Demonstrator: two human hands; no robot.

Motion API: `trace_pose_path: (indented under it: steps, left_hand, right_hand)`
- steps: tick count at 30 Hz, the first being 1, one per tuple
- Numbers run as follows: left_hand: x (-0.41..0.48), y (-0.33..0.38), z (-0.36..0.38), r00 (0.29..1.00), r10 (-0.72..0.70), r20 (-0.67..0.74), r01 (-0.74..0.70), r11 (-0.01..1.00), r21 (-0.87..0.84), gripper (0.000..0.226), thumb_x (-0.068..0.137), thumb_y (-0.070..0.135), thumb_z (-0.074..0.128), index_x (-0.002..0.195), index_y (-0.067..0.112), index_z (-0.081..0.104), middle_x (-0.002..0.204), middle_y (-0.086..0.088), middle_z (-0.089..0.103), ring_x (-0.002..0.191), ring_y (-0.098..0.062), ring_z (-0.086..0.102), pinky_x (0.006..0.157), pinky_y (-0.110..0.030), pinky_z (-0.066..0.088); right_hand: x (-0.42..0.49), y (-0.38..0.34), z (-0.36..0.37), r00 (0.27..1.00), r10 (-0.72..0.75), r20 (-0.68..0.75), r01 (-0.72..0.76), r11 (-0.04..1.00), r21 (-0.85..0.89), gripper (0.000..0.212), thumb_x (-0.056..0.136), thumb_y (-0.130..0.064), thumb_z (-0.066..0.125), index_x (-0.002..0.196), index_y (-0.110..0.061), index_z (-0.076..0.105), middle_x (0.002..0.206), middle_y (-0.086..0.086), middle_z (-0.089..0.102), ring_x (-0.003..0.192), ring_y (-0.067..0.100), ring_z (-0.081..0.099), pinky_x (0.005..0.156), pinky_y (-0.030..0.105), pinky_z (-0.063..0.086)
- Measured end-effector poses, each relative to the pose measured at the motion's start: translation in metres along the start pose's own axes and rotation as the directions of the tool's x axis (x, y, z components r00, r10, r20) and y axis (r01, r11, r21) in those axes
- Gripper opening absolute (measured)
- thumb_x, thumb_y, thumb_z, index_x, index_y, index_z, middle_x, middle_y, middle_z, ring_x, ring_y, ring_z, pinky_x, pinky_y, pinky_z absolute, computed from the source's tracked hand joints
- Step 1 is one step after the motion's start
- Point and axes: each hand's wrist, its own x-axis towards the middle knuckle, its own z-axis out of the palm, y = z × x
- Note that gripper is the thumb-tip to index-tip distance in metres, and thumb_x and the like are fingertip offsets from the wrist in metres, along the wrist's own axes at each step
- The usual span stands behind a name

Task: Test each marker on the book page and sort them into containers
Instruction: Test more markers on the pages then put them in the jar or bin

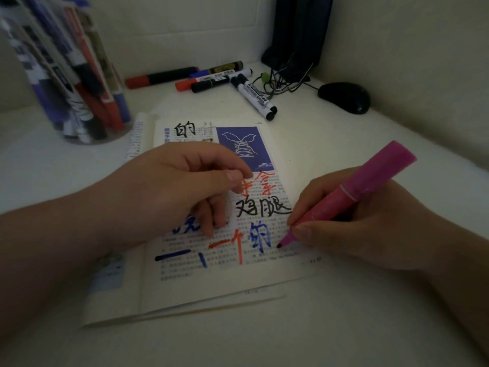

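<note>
An open book (201, 284) lies in the middle of the table, its printed page covered with black, red and blue marker strokes. My right hand (352, 229) grips a pink marker (354, 192), cap stuck on the back end, its tip touching the page at the lower right. My left hand (174, 189) rests on the page with fingers loosely curled, holding the book flat. A clear cup (71, 75) at the far left holds several markers. Several loose markers (219, 79) lie at the back of the table.
A black computer mouse (345, 97) sits at the back right, with tangled cables (280, 80) and a dark bag (299, 35) behind it. Walls close in at the back and on the right.
</note>
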Motion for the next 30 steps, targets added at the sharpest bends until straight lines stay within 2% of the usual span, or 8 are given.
trace_pose_path:
  steps: [2, 4, 7, 10, 15, 19, 26, 30]
  left_hand:
    - [0.0006, -0.0008, -0.0001, 1.0, 0.002, 0.004, -0.002, 1.0, 0.002, 0.016, 0.077, 0.019, 0.077, 0.092, 0.022, 0.076, 0.092, -0.026, 0.069, 0.062, -0.033, 0.063, 0.05, -0.03, 0.051]
    - [0.0006, -0.0018, -0.0009, 1.0, 0.01, 0.008, -0.011, 1.0, 0.017, 0.017, 0.079, 0.024, 0.066, 0.093, 0.023, 0.075, 0.089, -0.025, 0.069, 0.063, -0.036, 0.063, 0.051, -0.031, 0.051]
    - [0.0005, -0.0021, -0.0017, 1.0, 0.01, 0.009, -0.01, 0.999, 0.047, 0.018, 0.08, 0.029, 0.063, 0.094, 0.025, 0.075, 0.076, -0.02, 0.07, 0.062, -0.037, 0.064, 0.053, -0.032, 0.052]
    - [0.0003, -0.001, -0.0008, 1.0, 0.015, 0.006, -0.016, 0.997, 0.075, 0.015, 0.082, 0.03, 0.07, 0.095, 0.025, 0.075, 0.084, -0.02, 0.071, 0.065, -0.041, 0.064, 0.054, -0.034, 0.053]
    - [0.0002, -0.0012, 0.0022, 0.998, 0.038, -0.04, -0.036, 0.997, 0.061, 0.017, 0.09, 0.018, 0.06, 0.091, 0.024, 0.076, 0.085, -0.011, 0.072, 0.058, -0.029, 0.064, 0.05, -0.029, 0.052]
    - [-0.0015, 0.0005, 0.0036, 0.999, 0.044, -0.03, -0.042, 0.997, 0.072, 0.03, 0.072, 0.033, 0.069, 0.102, 0.03, 0.074, 0.083, -0.016, 0.071, 0.061, -0.041, 0.064, 0.052, -0.034, 0.054]
    - [-0.0011, 0.0001, 0.0034, 0.999, 0.024, -0.043, -0.019, 0.994, 0.107, 0.037, 0.069, 0.027, 0.072, 0.105, 0.021, 0.07, 0.078, -0.013, 0.072, 0.062, -0.039, 0.067, 0.054, -0.037, 0.055]
    - [-0.0024, 0.0022, 0.0035, 1.0, 0.004, -0.024, -0.002, 0.997, 0.08, 0.031, 0.071, 0.021, 0.073, 0.102, 0.015, 0.069, 0.071, -0.014, 0.071, 0.057, -0.028, 0.066, 0.052, -0.029, 0.053]
  right_hand:
    - [0.0017, 0.0015, -0.0008, 0.998, 0.003, -0.06, -0.002, 1.0, 0.009, 0.009, 0.069, -0.018, 0.079, 0.076, -0.015, 0.075, 0.073, -0.001, 0.073, 0.067, 0.01, 0.068, 0.06, 0.016, 0.05]
    - [0.003, 0.0016, -0.0015, 0.995, 0.022, -0.099, -0.021, 1.0, 0.016, 0.009, 0.068, -0.018, 0.076, 0.075, -0.014, 0.073, 0.069, 0.0, 0.072, 0.064, 0.009, 0.066, 0.057, 0.015, 0.048]
    - [0.0032, 0.0008, -0.0004, 0.995, 0.042, -0.086, -0.046, 0.998, -0.037, 0.003, 0.071, -0.017, 0.074, 0.073, -0.019, 0.073, 0.069, -0.002, 0.072, 0.062, 0.003, 0.063, 0.055, 0.013, 0.046]
    - [0.0016, -0.001, -0.0016, 0.997, 0.058, -0.055, -0.061, 0.997, -0.049, 0.014, 0.079, -0.006, 0.08, 0.074, -0.017, 0.072, 0.071, -0.009, 0.073, 0.064, -0.002, 0.064, 0.056, 0.01, 0.047]
    - [0.0021, -0.0028, -0.0034, 0.993, 0.09, -0.075, -0.098, 0.989, -0.109, 0.016, 0.072, -0.004, 0.078, 0.064, -0.015, 0.07, 0.06, -0.003, 0.066, 0.056, 0.004, 0.058, 0.052, 0.012, 0.044]
    - [0.0029, -0.0025, -0.0035, 0.99, 0.115, -0.084, -0.123, 0.987, -0.105, 0.002, 0.063, -0.011, 0.066, 0.063, -0.011, 0.065, 0.055, -0.002, 0.06, 0.053, 0.002, 0.054, 0.05, 0.013, 0.042]
    - [0.0034, 0.0011, -0.0041, 0.99, 0.092, -0.11, -0.106, 0.986, -0.129, 0.005, 0.063, -0.012, 0.061, 0.062, -0.009, 0.057, 0.054, -0.006, 0.056, 0.051, 0.001, 0.054, 0.05, 0.01, 0.043]
    - [0.0044, 0.0047, -0.0063, 0.992, 0.089, -0.094, -0.096, 0.992, -0.08, 0.005, 0.063, -0.01, 0.062, 0.063, -0.007, 0.057, 0.056, -0.003, 0.056, 0.052, 0.003, 0.053, 0.05, 0.011, 0.042]
